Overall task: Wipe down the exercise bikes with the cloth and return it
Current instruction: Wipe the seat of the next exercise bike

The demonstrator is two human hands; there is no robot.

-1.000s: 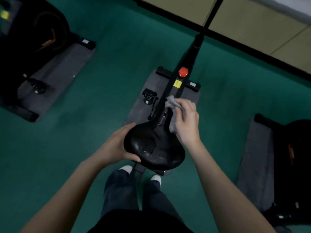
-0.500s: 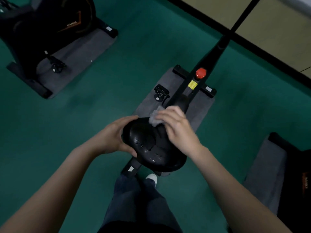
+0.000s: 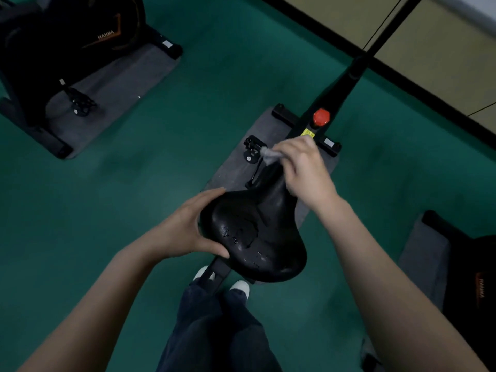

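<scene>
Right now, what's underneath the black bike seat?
Below the seat you can see a grey mat on the green floor, a black base bar and two white shoe tips. The seat covers its own post, so that part is hidden.

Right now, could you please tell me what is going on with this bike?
A person stands behind an exercise bike and is wiping its saddle. The left hand grips the saddle's left edge, while the right hand holds a grey cloth at the saddle's narrow front end. Wet spots show on its broad rear part. A second bike stands at upper left and a third bike at right.
</scene>
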